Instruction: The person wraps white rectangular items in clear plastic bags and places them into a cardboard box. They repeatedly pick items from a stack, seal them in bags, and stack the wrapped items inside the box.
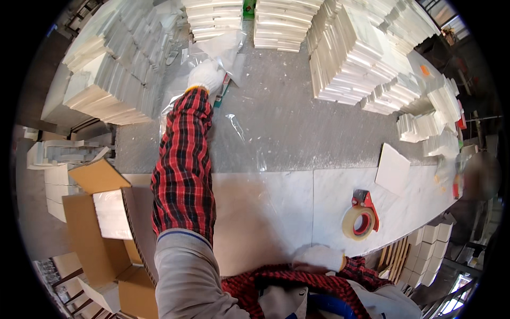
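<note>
**Clear plastic film [226, 50] at the left hand [206, 76], well apart from the right**

I see the left hand stretched far out over the desk [271, 106], its white glove touching the film. The fingertips are lost against the pale plastic, so I cannot tell whether they grip it. The right hand [319, 259] rests close to the body at the near side, blurred and partly lost against the white surface; I cannot tell how its fingers stand, and I make out nothing in it.

The film lies at the left hand and just beyond it, so that hand is much the nearer; from the right hand it lies far ahead and to the left. It is crumpled and see-through, so its long axis is hard to read, though glints run from beside the left hand back toward the body.

Just right of the left hand I have a small green and red object [221, 91], partly covered. Ahead and to the right of the right hand sit a red tape dispenser [361, 215] and, farther on, a single white tile [393, 169]. Left of the left forearm stands an opened cardboard box [95, 236]. Beyond the left hand rise the far stacks [212, 18] of white pieces.
</note>
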`<control>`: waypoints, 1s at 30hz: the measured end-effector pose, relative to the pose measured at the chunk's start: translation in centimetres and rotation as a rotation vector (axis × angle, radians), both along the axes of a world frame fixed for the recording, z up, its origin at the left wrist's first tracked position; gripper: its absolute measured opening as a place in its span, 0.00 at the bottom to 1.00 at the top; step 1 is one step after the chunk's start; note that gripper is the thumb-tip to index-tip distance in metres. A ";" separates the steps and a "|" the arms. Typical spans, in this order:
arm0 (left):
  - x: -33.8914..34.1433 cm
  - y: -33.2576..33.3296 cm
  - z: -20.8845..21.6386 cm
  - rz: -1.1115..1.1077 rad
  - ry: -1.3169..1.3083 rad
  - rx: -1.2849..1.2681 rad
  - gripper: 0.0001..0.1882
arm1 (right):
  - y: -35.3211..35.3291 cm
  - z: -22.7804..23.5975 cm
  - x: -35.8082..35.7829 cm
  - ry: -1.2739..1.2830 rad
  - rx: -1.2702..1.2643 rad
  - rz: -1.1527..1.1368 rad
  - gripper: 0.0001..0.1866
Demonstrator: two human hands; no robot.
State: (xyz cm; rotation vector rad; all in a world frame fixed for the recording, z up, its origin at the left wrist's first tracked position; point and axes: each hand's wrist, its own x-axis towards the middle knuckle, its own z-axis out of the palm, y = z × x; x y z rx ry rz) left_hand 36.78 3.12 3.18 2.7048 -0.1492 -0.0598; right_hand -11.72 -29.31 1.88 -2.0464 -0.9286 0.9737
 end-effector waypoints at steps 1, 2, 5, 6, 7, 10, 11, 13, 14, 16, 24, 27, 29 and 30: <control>-1.9 0.4 -0.2 -0.008 -0.095 -0.123 0.23 | 0.6 0.9 0.7 -0.009 -0.005 0.008 0.12; -4.0 0.7 -0.4 -0.017 -0.189 -0.246 0.24 | 0.7 0.7 0.8 0.026 -0.019 0.001 0.11; -11.9 0.4 -0.3 0.256 -0.260 -0.677 0.24 | 1.3 0.7 0.7 0.006 -0.006 0.026 0.10; -15.2 0.3 -0.1 0.339 -0.284 -0.754 0.25 | 1.5 1.0 0.6 -0.070 0.034 0.023 0.11; -19.0 -0.6 0.6 0.391 -0.281 -0.691 0.25 | 1.8 1.3 0.4 -0.082 0.104 -0.014 0.10; -30.1 -2.5 1.5 0.266 -0.118 -0.590 0.30 | 2.3 4.1 -0.6 -0.098 0.220 -0.018 0.10; -32.4 -2.5 1.0 0.246 -0.054 -0.585 0.33 | 2.5 5.4 -1.0 -0.104 0.240 -0.006 0.10; -36.7 -2.5 0.4 0.219 0.063 -0.568 0.39 | 3.0 6.5 -2.2 -0.077 0.249 0.065 0.10; -38.6 -2.5 0.9 0.333 0.281 -0.740 0.42 | 3.3 7.1 -2.8 -0.065 0.248 0.096 0.10; -41.5 -3.5 4.3 0.477 0.586 -0.987 0.47 | 4.2 9.3 -4.0 -0.044 0.147 0.182 0.12; -47.7 -5.1 5.1 0.174 0.004 -0.081 0.48 | 6.1 9.0 -11.0 -0.001 0.071 0.091 0.16; -48.9 -5.1 3.1 -0.053 -0.424 0.248 0.40 | 6.4 7.3 -12.9 0.074 -0.078 -0.029 0.17; -49.6 -4.6 3.0 -0.284 -0.490 0.400 0.34 | 6.7 5.6 -14.7 0.319 -0.061 -0.195 0.15; -49.4 -4.4 2.2 -0.392 -0.443 0.383 0.32 | 7.2 4.2 -15.8 0.383 -0.082 -0.212 0.14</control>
